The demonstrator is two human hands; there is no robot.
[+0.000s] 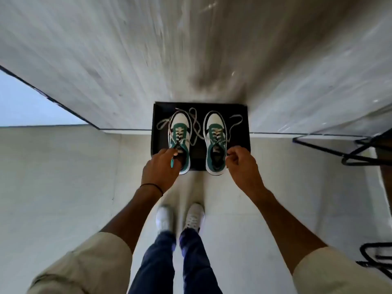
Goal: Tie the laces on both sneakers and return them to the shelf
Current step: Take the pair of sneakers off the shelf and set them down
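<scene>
Two white-and-green sneakers stand side by side, toes away from me, on a low black shelf (199, 154). Their grey laces lie loose and untied across the black surface. My left hand (162, 169) reaches into the collar of the left sneaker (180, 132), fingers closed around its tongue and heel opening. My right hand (241, 164) is at the right side of the right sneaker (215, 134), fingers curled against its collar edge; whether they pinch the shoe or a lace end cannot be told.
The shelf sits against a pale marbled wall (191, 49). My own white shoes (180, 217) stand on light floor tiles just before it. A black wire rack (360, 149) stands at the right, another black frame (377, 259) lower right. A doorway opens far left.
</scene>
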